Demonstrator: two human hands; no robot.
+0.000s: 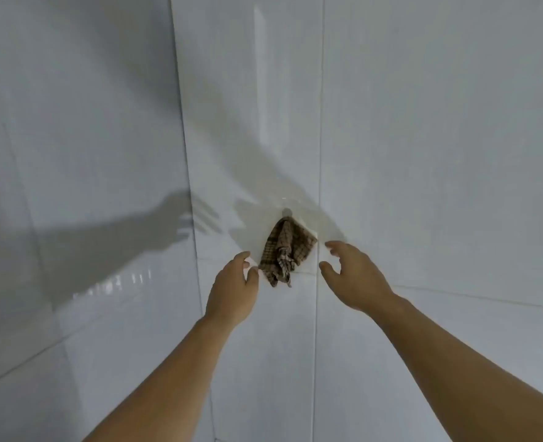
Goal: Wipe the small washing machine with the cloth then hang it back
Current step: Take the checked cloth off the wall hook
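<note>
A brown checked cloth point(284, 252) hangs bunched from a small hook point(287, 212) on the white tiled wall. My left hand point(231, 288) is just left of the cloth's lower edge, fingers curled and apart, its fingertips right beside the fabric but not gripping it. My right hand point(354, 275) hovers to the right of the cloth, a small gap away, fingers spread and holding nothing. The washing machine is out of sight.
Glossy white wall tiles point(423, 154) fill the view, meeting at an inner corner point(187, 186) on the left. Shadows of my arms fall across the left wall point(104, 237).
</note>
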